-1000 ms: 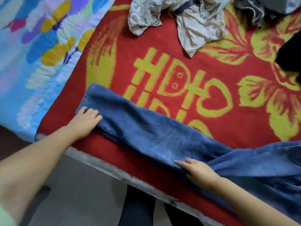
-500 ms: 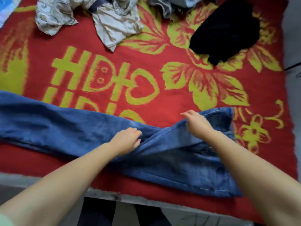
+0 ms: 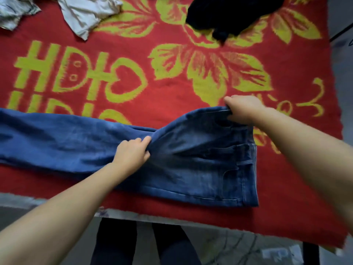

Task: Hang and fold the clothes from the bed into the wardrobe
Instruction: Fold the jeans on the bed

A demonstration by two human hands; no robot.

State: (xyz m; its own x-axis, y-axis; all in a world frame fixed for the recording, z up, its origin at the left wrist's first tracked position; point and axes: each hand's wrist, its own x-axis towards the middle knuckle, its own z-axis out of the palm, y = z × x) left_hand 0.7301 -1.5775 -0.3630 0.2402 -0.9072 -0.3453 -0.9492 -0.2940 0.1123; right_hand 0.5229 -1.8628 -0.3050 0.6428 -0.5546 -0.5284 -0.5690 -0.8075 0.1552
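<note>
The red blanket [image 3: 172, 104] that covers the bed carries a woven yellow-green pattern: large block shapes that read roughly as "HDIO", the last one closing into a heart, with a second row of the same shapes below it, half hidden under the jeans. Beside the letters are big leaf and flower motifs and a curled scroll near the right edge.

The blue jeans [image 3: 200, 165] lie flat across the near part of the blanket, waistband to the right, legs running left and cut off by the frame's left edge. No label on the waistband can be read. The right hand [image 3: 243, 109] has a closed grip on the far corner of the waistband, fingers curled round the denim and lifting it slightly. The left hand [image 3: 131, 153] pinches a fold of denim near the crotch, thumb and fingers bunched into the cloth.

At the top edge, a black garment [image 3: 229, 16] lies crumpled on the flowers, and a pale grey printed garment [image 3: 84, 14] lies to its left; both are cut off, so their type is unclear. Below the bed's edge, the person's dark-clad legs [image 3: 114, 243] show.
</note>
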